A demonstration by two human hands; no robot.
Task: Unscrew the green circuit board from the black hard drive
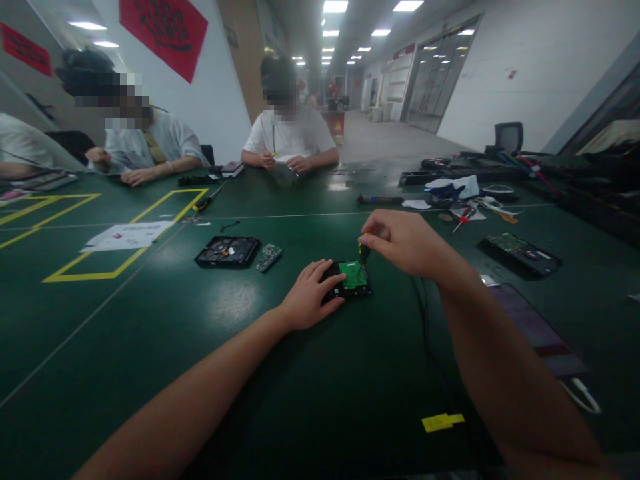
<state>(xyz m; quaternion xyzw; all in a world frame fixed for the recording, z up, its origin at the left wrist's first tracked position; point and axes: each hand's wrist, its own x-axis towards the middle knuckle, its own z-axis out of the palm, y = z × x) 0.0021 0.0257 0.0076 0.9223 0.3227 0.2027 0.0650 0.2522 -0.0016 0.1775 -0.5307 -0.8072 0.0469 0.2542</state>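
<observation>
A black hard drive (pixel 356 287) with a green circuit board on top lies on the green table in front of me. My left hand (pixel 311 293) rests on its left side, fingers spread flat over the casing. My right hand (pixel 404 241) is closed in a pinch round a small screwdriver (pixel 364 251), whose tip points down at the drive's upper right corner.
An opened drive (pixel 228 251) and a loose green circuit board (pixel 269 257) lie to the left. Another drive (pixel 520 253) and a red-handled tool (pixel 463 218) lie to the right, a phone (pixel 535 328) near my right arm. Two people sit across the table.
</observation>
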